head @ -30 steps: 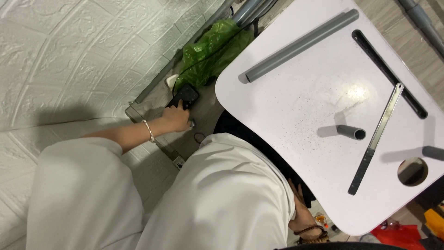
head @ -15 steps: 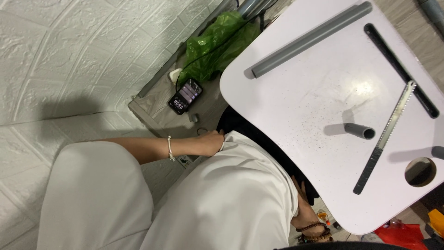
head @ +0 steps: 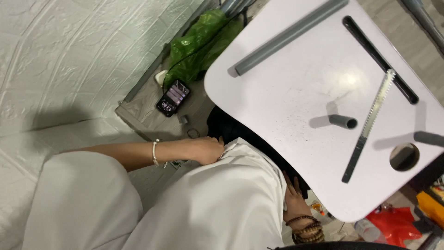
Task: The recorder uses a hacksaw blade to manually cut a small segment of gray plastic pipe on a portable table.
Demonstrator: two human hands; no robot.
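Resting mid-frame, your left hand (head: 208, 149) lies loosely curled on the white garment (head: 231, 203) (gripping nothing); your right hand (head: 292, 198) lies flat lower right under the white table (head: 296, 92), fingers spread, well below the phone (head: 173, 97).

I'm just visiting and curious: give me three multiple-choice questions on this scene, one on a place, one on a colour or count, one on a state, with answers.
1. Where does the phone lie?
A. on the white table
B. on the floor beside the green bag
C. in a hand

2. What colour is the long pipe on the table?
A. grey
B. red
C. yellow

3. What state is the phone's screen in?
A. dark
B. lit
C. covered by cloth

Answers:
1 B, it sits on the floor just below the green bag.
2 A, the pipe is plainly grey.
3 B, the screen glows.
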